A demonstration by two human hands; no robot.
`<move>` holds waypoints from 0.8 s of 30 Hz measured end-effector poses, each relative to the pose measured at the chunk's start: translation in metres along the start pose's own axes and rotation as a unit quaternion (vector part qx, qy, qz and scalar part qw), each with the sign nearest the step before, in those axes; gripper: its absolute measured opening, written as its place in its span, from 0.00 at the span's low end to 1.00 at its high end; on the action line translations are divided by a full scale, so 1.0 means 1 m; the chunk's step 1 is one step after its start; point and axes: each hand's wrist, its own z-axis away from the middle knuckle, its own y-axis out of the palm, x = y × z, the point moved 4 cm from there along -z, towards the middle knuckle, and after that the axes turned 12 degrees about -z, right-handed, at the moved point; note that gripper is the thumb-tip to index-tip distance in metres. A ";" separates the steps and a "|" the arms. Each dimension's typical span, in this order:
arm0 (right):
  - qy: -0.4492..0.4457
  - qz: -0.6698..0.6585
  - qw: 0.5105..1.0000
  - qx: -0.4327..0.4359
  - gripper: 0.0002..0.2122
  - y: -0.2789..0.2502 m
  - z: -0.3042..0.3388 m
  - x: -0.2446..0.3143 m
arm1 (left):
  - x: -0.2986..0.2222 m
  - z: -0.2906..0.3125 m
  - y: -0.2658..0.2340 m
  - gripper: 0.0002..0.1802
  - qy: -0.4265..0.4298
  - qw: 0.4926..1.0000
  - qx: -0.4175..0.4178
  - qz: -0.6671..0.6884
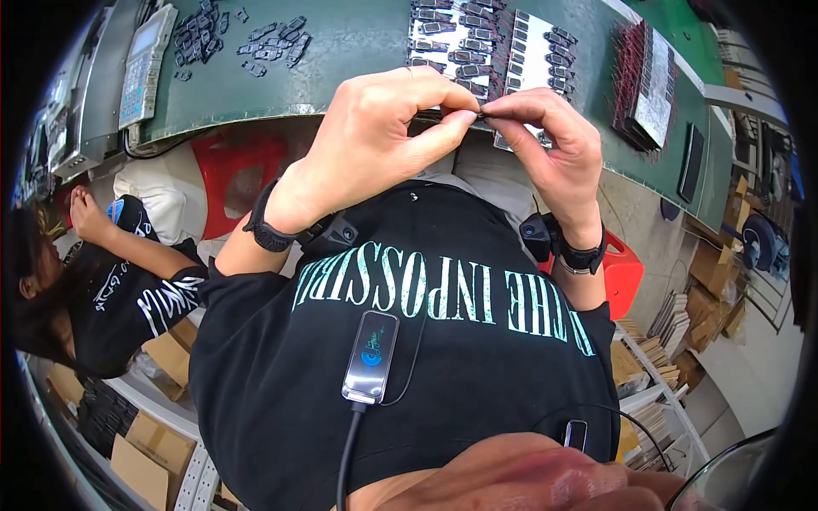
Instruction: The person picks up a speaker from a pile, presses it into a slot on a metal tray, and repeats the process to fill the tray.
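My left hand [379, 128] and my right hand [552, 132] meet fingertip to fingertip at the table's front edge. Both pinch one small dark part [481, 116] between thumb and forefinger; the fingers cover most of it, so its kind does not show. Just beyond my fingers, white boards [534, 38] lie on the green table, carrying rows of small black plastic parts [471, 57]. Each wrist wears a black strap with a small device on it.
Loose black parts lie in two heaps [198, 34] at the far left, beside a grey keypad device [146, 64]. Stacked boards with red wires [643, 85] stand at the right. A co-worker [111, 272] sits at left near a red stool [234, 175].
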 end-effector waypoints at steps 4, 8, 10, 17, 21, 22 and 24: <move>-0.028 0.041 0.999 0.000 0.09 -0.001 -0.001 0.004 | -0.002 -0.001 0.002 0.06 0.018 1.000 -0.004 -0.014; -0.037 0.060 0.998 -0.006 0.10 -0.002 0.000 0.007 | -0.002 -0.003 0.005 0.05 0.011 1.000 0.005 -0.005; -0.039 0.064 0.997 -0.007 0.10 -0.002 0.001 0.009 | -0.002 -0.003 0.006 0.04 -0.009 1.000 0.018 0.023; 0.028 -0.008 0.996 -0.079 0.07 0.006 0.008 0.000 | 0.000 0.000 0.022 0.04 -0.053 0.994 -0.068 0.069; 0.102 -0.201 0.960 -0.169 0.07 0.008 0.016 -0.010 | 0.000 0.001 0.020 0.04 -0.067 0.991 -0.090 0.068; 0.101 -0.200 0.960 -0.169 0.07 0.008 0.015 -0.010 | 0.000 0.001 0.019 0.05 -0.073 0.991 -0.088 0.065; 0.122 -0.273 0.941 -0.160 0.07 0.007 0.015 -0.012 | -0.001 -0.001 0.019 0.05 -0.057 0.992 -0.095 0.059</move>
